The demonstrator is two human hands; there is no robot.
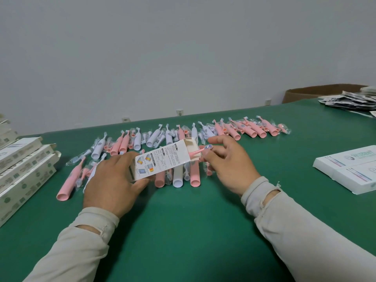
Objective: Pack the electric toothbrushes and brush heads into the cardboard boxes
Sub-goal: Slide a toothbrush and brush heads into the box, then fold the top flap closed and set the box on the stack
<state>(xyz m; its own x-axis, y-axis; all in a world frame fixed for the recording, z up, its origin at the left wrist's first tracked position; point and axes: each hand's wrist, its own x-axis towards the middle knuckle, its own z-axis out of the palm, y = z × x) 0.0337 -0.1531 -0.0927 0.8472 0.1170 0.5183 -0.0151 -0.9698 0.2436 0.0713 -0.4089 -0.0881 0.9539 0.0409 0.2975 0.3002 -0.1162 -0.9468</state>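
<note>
Loading a pink toothbrush [195,152] into an open cardboard box [162,159] held above the table [183,220].

Left hand [114,180] is clamped around the box's closed end; right hand [227,163] pinches the bristle end, body already inside, head protruding from the mouth. Insertion step judged nearly complete. Next move calls for pushing the head clear of the flaps, then adding a brush head from the loose stock [183,135] behind and closing up.

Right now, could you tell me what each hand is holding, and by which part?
The left hand grips the open box by its closed end; the right hand pinches the pink toothbrush by its bristle head.
</note>
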